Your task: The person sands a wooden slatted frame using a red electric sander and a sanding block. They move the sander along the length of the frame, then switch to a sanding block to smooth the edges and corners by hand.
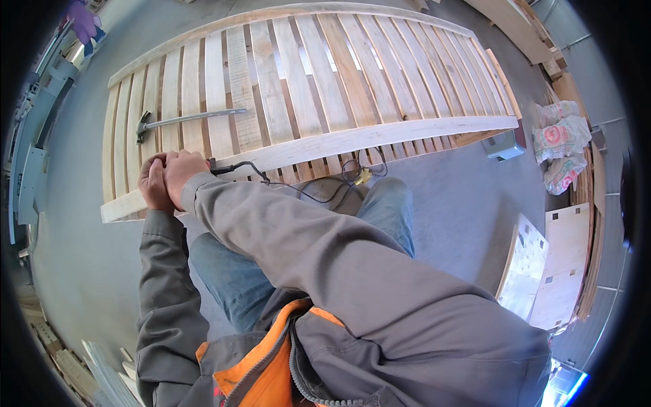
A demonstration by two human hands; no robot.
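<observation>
Gripping a black corded tool [221, 169] that is mostly hidden, the right hand [184, 173] is curled at the near edge of a slatted wooden frame [380, 136], toward its left end. The left hand [155, 184] presses against it with bent fingers; I cannot tell whether it holds the tool too. Only the tool's dark end shows, to the right of the hands. From there a black cord [265, 179] runs rightward and loops beside the frame's near rail, close to a yellow connector [363, 177] near the person's knee.

A claw hammer [193, 119] lies across the slats just beyond the hands, its head to the left and its handle pointing right. A second layer of slats shows under the near rail. At the right are a blue-grey box [507, 145] by the frame's corner, white sacks with red print [564, 139] and plywood panels [560, 264] on the grey floor [447, 203].
</observation>
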